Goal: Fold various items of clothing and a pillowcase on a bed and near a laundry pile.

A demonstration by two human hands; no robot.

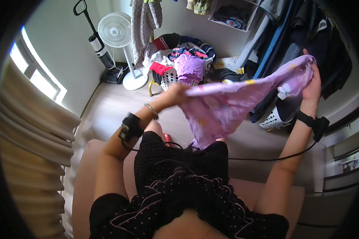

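Note:
A lilac-pink garment (227, 107) with small yellow patches is stretched between my hands above my lap, its loose lower part hanging down and slightly blurred. At its left end my left hand (176, 94) is closed on the edge, smeared by motion. My right hand (313, 81), raised higher and farther out, grips the other end with its fingers partly behind the cloth. A white tag-like patch (282, 95) shows near that end. The garment's exact kind cannot be made out.
Ahead stands a white laundry basket (169, 77) heaped with clothes, including a purple piece (189, 67). Left of it are a white fan (115, 30) and a floor cleaner (101, 51). Dark clothes (307, 51) hang at right above another white basket (274, 119). A cable (267, 159) runs from my right wrist.

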